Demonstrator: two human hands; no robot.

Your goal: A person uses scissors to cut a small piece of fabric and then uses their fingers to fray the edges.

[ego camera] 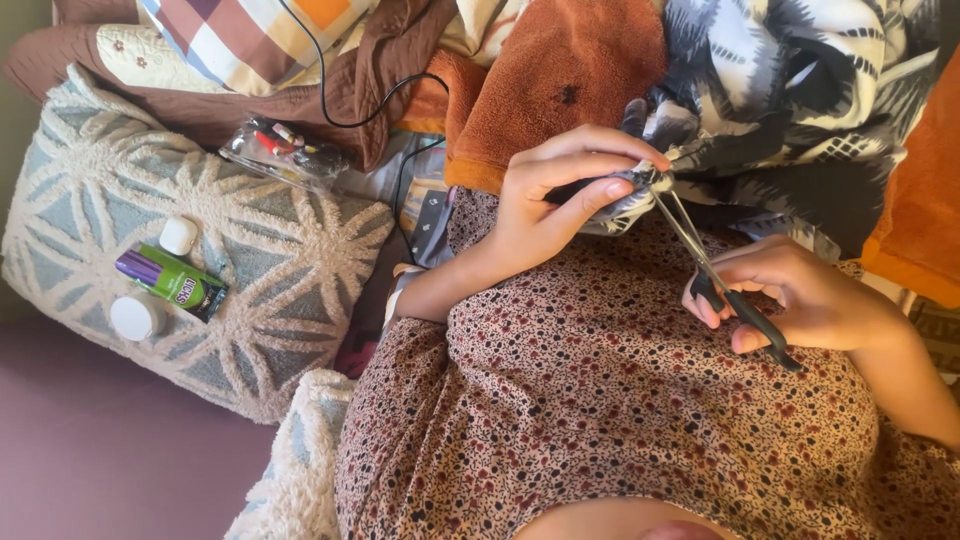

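Observation:
My left hand (pixel 555 195) pinches a fold of grey, black and white patterned fabric (pixel 790 110) between thumb and fingers. My right hand (pixel 800 295) grips the black handles of a pair of scissors (pixel 715 275). The thin metal blades point up and left, with their tips at the pinched edge of the fabric next to my left fingertips. Both hands hover over my lap, which is covered by a floral dress (pixel 620 400).
A tufted white and blue cushion (pixel 250 270) lies at left, bearing a green and purple packet (pixel 172 280), a small white cap (pixel 178 236) and a round white lid (pixel 137 317). A clear pouch (pixel 285 150), a black cable (pixel 330 90) and an orange towel (pixel 560 80) lie behind.

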